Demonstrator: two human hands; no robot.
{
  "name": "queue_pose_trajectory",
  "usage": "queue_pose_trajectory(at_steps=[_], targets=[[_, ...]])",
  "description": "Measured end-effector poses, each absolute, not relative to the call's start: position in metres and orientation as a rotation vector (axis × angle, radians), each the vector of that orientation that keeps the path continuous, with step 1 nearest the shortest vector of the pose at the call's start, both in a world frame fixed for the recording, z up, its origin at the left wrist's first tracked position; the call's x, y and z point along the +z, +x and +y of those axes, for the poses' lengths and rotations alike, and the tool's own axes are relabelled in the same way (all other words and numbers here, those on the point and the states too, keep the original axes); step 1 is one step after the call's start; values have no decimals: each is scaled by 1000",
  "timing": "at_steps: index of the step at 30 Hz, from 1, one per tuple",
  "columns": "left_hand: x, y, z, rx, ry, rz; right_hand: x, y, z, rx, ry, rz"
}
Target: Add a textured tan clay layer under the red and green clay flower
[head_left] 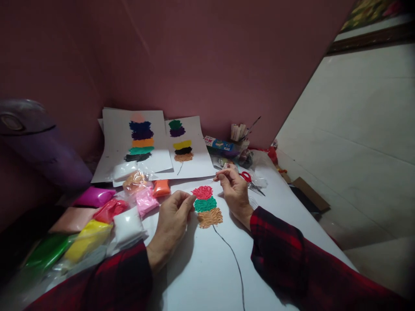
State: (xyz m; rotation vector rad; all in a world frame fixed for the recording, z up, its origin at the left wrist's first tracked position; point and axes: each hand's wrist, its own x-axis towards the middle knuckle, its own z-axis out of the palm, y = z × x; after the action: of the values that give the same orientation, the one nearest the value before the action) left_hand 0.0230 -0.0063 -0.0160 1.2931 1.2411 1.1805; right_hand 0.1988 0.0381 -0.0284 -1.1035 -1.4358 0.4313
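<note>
On the white sheet (191,276) a stacked relief of modelling clay runs from a red patch (202,191) through a green patch (205,205) to a tan patch (210,218) with ridged edges. From its bottom a thin dark line (234,255) curves toward me. My left hand (171,220) is closed in a pinch at the left edge of the red and green patches; whatever its fingertips hold is hidden. My right hand (234,188), fingers pinched together, hovers to the upper right of the red patch. Something tiny and thin may be between its fingertips, too small to name.
Several bags of coloured clay, among them a yellow bag (89,239) and a white bag (129,225), lie at left. Behind stand sheets with clay bands (158,123). Red-handled scissors (246,176) lie at right. A purple bottle (48,151) stands far left.
</note>
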Motion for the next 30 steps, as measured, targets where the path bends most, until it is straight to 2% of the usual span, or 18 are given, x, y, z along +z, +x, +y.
queue_pose_trajectory(at_steps=[13, 20, 23, 27, 30], targets=[[-16, 22, -7, 1202, 1399, 1268, -22, 198, 34, 339, -1082, -1416], [-21, 22, -4, 1236, 1353, 1189, 3, 216, 30, 357, -934, -1230], [-21, 21, -5, 1241, 1340, 1200, 13, 238, 25, 279, -1195, -1294], [-22, 20, -4, 1245, 1313, 1204, 18, 261, 14, 307, -1769, -1583], [-23, 19, -4, 1247, 1308, 1203, 17, 264, 6, 330, -1905, -1706]])
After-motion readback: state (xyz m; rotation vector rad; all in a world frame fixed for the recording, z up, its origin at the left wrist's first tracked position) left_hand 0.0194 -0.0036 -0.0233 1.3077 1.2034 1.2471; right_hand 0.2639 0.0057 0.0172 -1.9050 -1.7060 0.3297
